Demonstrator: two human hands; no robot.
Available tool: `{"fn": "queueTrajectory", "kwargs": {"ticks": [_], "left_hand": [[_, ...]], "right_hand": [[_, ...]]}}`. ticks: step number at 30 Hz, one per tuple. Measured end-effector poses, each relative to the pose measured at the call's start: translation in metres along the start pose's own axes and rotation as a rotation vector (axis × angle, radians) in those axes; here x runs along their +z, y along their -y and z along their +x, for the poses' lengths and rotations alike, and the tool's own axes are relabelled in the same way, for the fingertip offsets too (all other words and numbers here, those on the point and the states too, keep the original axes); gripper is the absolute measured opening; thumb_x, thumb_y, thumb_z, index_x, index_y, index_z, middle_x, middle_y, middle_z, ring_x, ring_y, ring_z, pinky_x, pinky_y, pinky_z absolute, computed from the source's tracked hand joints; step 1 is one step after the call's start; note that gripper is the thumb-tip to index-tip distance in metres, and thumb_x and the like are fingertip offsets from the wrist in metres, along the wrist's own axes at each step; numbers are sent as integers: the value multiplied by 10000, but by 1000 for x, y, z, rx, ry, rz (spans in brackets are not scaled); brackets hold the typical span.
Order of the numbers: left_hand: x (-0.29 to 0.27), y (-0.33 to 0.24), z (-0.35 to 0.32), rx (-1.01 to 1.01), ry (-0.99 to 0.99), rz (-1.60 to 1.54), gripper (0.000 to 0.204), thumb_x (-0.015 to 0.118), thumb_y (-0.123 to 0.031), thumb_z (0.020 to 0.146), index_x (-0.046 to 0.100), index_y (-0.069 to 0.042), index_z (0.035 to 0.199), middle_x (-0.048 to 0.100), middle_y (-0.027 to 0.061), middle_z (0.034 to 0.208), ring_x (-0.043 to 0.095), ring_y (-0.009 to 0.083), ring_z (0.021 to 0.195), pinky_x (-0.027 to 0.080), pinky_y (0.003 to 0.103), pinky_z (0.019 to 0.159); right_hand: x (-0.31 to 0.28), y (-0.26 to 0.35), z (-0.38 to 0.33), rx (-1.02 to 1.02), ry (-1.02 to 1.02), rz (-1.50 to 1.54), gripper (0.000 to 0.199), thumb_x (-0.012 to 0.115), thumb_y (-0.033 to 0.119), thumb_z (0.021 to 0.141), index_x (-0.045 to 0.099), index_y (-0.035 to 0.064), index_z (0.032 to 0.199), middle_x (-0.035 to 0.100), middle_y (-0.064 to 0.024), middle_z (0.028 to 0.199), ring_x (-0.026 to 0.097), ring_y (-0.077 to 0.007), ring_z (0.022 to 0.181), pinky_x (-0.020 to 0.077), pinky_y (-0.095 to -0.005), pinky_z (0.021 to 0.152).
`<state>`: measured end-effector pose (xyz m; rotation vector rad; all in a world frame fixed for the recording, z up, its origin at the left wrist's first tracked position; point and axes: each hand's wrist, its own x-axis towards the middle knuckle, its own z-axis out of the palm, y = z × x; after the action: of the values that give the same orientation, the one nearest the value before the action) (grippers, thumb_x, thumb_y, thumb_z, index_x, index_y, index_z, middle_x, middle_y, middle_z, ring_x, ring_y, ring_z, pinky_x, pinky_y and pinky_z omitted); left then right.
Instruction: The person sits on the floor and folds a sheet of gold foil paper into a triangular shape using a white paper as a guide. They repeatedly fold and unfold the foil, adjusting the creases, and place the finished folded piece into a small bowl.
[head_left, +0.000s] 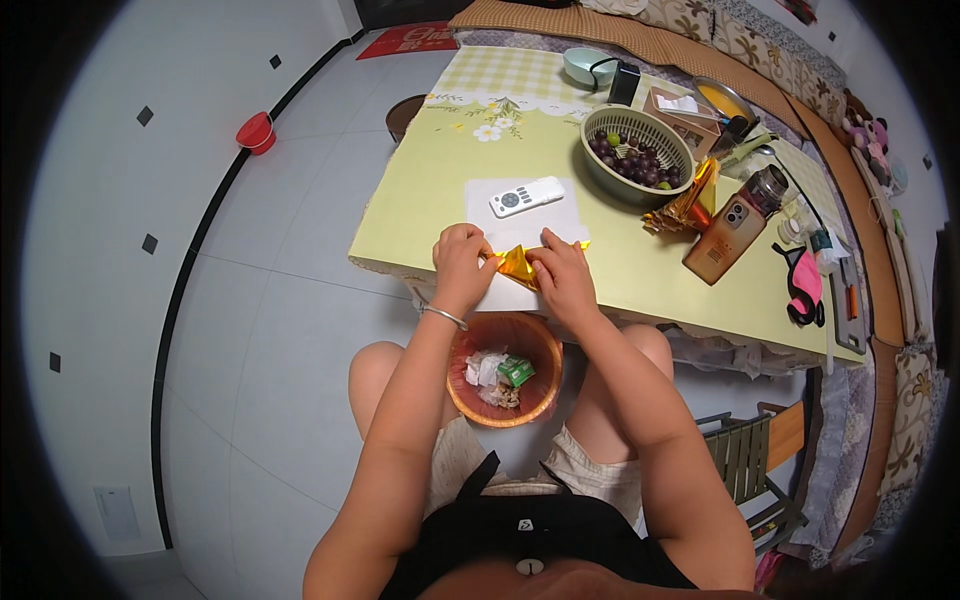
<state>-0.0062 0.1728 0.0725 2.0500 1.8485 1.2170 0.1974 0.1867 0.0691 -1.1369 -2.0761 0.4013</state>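
At the near edge of the table, a shiny piece of gold foil paper (518,268) lies between my hands, folded into a pointed shape. My left hand (463,265) has its fingers curled in, the thumb pinching the foil's left side. On the other side, my right hand (562,277) presses the foil with bent fingers. Part of the foil is hidden under the fingers. Beneath it is a white sheet (515,230), on which a white remote control (527,197) rests just beyond my hands. More crumpled gold foil (688,207) stands to the right.
A basket (590,165) of grapes, a phone (724,240), a dark-lidded jar (764,190) and a pink-and-black item (803,285) occupy the table's right. A pale bowl (588,68) stands at the back. Below my hands is a waste bin (548,400); a folding stool (740,462) is lower right.
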Motion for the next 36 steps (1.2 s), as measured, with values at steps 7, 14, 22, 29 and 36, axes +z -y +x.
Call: {"fn": "queueTrajectory", "kwargs": {"ticks": [7, 14, 22, 29, 36], "left_hand": [[-1, 0, 1, 6, 0, 7, 161, 797, -170, 673, 684, -84, 749, 614, 51, 1021, 531, 267, 1086, 383, 421, 926], [-1, 1, 2, 29, -9, 18, 180, 810, -158, 666, 672, -79, 751, 626, 70, 1014, 557, 278, 1045, 421, 411, 881], [-1, 0, 2, 22, -7, 27, 180, 808, -157, 668, 668, -77, 748, 628, 71, 1014, 559, 279, 1044, 428, 408, 873], [-2, -2, 2, 31, -22, 12, 182, 809, -159, 678, 664, -75, 748, 626, 80, 1009, 558, 286, 1044, 427, 418, 875], [-3, -20, -4, 146, -221, 167, 157, 742, -133, 722, 656, -60, 831, 617, 97, 967, 569, 305, 990, 430, 437, 861]], "right_hand": [[-6, 14, 1, -34, -13, -44, 319, 615, 170, 913, 669, 157, 1227, 494, -213, 1414, 508, -341, 1270, 294, -615, 1104], [1, 1, -2, -58, 35, -110, 328, 638, 250, 896, 696, 189, 1214, 477, -212, 1438, 487, -337, 1298, 285, -631, 1100], [-3, 10, -1, -92, 55, -150, 319, 631, 302, 898, 704, 180, 1183, 487, -225, 1423, 472, -356, 1308, 281, -647, 1091], [-1, 10, -2, -111, 44, -198, 337, 655, 271, 865, 704, 149, 1175, 491, -237, 1407, 478, -359, 1294, 314, -647, 1064], [-4, 13, -1, -102, 67, -237, 348, 668, 239, 867, 694, 150, 1202, 485, -200, 1423, 474, -354, 1297, 313, -633, 1080]]}}
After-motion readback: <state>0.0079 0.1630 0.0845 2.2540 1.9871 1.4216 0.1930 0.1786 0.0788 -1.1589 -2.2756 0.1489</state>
